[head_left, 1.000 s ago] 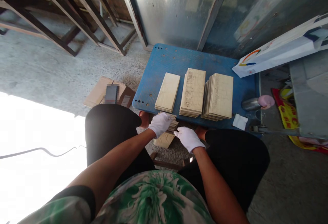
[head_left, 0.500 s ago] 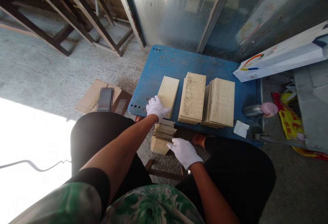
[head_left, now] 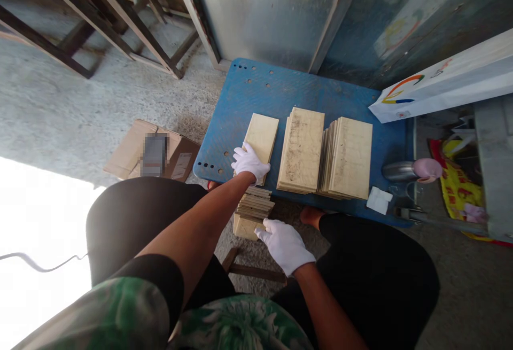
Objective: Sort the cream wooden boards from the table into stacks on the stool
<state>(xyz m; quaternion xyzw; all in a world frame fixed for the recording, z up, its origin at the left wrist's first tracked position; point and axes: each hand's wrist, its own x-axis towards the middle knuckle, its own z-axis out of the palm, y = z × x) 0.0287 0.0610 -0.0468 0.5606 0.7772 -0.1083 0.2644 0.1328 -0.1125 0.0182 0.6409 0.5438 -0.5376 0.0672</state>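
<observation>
At the far left we see a flattened brown cardboard box (head_left: 160, 152) lying on the grey concrete floor (head_left: 72, 104), just beside the scuffed blue plastic platform (head_left: 280, 91). Our left hand (head_left: 249, 163), in a white glove, rests flat with fingers spread on the near end of the short stack of pale rectangular wooden slats (head_left: 262, 135), the leftmost of three stacks on the platform. Below it, off the platform's near edge and between our knees, sits a loose pile of the same slats (head_left: 251, 208). Our right hand (head_left: 284, 244), also gloved in white, touches that pile's near right corner with fingers loosely curled; we cannot tell whether it grips a slat. Further right stand a taller stained stack (head_left: 301, 149) and a fanned stack (head_left: 348, 156), then a small white cloth (head_left: 379, 200) and a metal flask with a pink cap (head_left: 412, 170).
</observation>
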